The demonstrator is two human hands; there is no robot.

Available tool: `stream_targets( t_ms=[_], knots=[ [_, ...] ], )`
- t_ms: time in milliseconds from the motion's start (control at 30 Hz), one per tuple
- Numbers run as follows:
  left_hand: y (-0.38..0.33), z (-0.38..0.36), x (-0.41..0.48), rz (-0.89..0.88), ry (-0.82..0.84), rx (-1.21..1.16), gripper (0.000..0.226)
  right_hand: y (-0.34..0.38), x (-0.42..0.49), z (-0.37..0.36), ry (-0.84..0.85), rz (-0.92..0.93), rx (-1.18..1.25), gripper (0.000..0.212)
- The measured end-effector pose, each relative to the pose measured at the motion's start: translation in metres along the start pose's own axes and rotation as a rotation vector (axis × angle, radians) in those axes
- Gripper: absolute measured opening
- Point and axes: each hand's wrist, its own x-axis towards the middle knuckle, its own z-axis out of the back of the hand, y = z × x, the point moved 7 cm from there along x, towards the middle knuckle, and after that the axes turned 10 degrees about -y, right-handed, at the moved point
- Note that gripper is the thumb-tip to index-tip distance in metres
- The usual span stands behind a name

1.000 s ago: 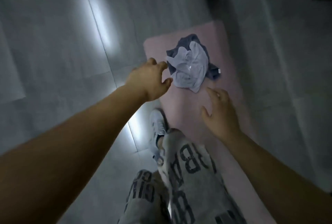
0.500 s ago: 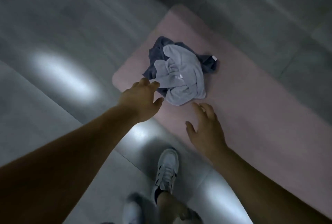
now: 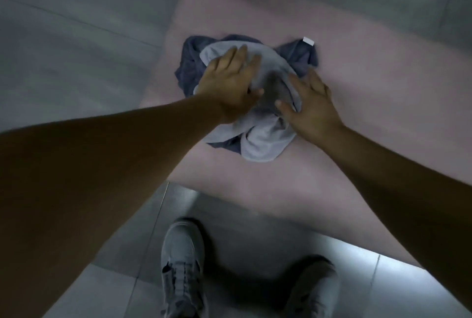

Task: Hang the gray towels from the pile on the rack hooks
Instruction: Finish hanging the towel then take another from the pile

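Observation:
A crumpled pile of towels lies on a pink mat [image 3: 370, 103] on the floor. The light gray towel [image 3: 265, 144] is on top. A darker gray-blue towel [image 3: 190, 67] lies under it, with a small white label at its far right corner. My left hand [image 3: 229, 82] rests flat on the left part of the light towel, fingers straight. My right hand [image 3: 310, 105] lies on the towel's right side, fingers spread, thumb on the cloth. No rack or hooks are in view.
Gray floor tiles [image 3: 76, 62] surround the mat, with bright light reflections near my feet. My two gray sneakers [image 3: 182, 266] stand on the tiles just before the mat's near edge.
Both hands moved forward from beside the pile onto the light gray towel. The view came closer to the pile and the mat.

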Motion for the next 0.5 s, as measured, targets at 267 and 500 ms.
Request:
stream_targets(
  t_ms=[267, 500],
  knots=[
    [0.015, -0.022, 0.046, 0.022, -0.108, -0.022, 0.059, -0.014, 0.039, -0.038, -0.052, -0.011, 0.118, 0.073],
    [-0.023, 0.079, -0.005, -0.043, -0.265, -0.343, 0.038, 0.034, -0.017, 0.063, -0.146, 0.098, 0.32, 0.014]
  ],
)
